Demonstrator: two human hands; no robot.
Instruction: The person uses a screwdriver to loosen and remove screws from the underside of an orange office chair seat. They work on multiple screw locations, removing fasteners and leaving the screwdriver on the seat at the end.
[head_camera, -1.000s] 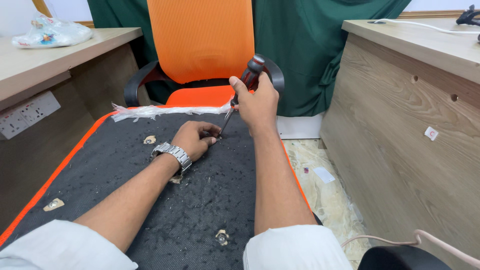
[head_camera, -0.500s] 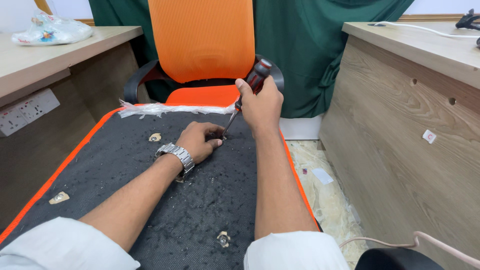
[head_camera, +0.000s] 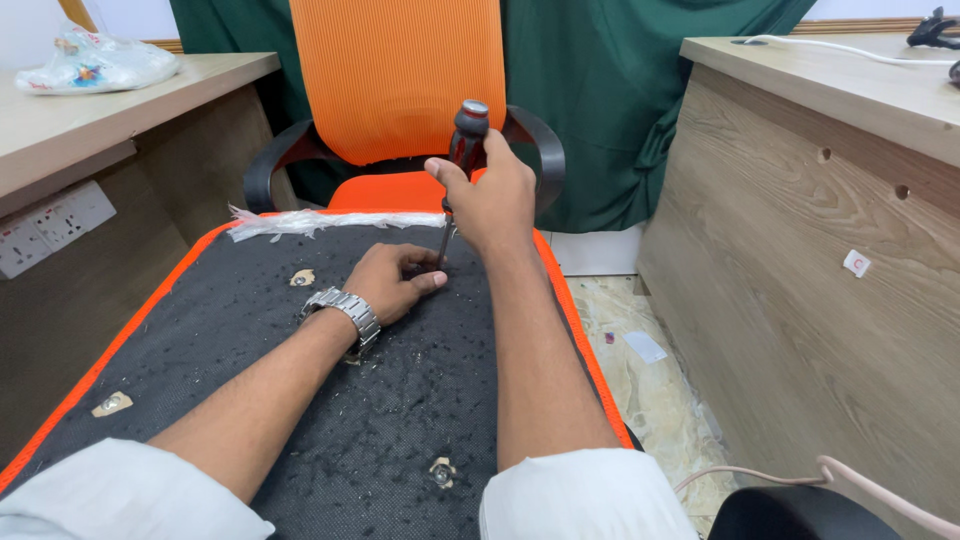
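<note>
While the right hand (head_camera: 492, 200) stays clenched around the screwdriver (head_camera: 458, 160), the tool now stands nearly upright, where half a second ago its red-and-black handle leaned off to the right. Its butt has swung left and sits higher against the orange chair back (head_camera: 400, 75). The shaft runs down to a point on the black seat panel (head_camera: 330, 400), right beside the fingertips of the left hand (head_camera: 390, 280). That hand has barely shifted: it rests on the panel with fingers curled inward by the tip; what they pinch, if anything, I cannot tell. A metal wristwatch (head_camera: 345, 312) sits on that wrist as before.

Counted: one screwdriver, one watch, two hands. Four small torn spots show on the panel, some with a metal fitting in them: one beyond the left hand (head_camera: 300, 278), one half hidden under the watch wrist (head_camera: 350, 357), one near the left orange edge (head_camera: 111, 404), one between the forearms near the bottom (head_camera: 440, 472). Two wooden desks flank the chair, the left one (head_camera: 120, 100) bearing one plastic bag (head_camera: 95, 62) and a socket strip (head_camera: 50, 222), the right one (head_camera: 830, 260) a white cable (head_camera: 830, 47).
</note>
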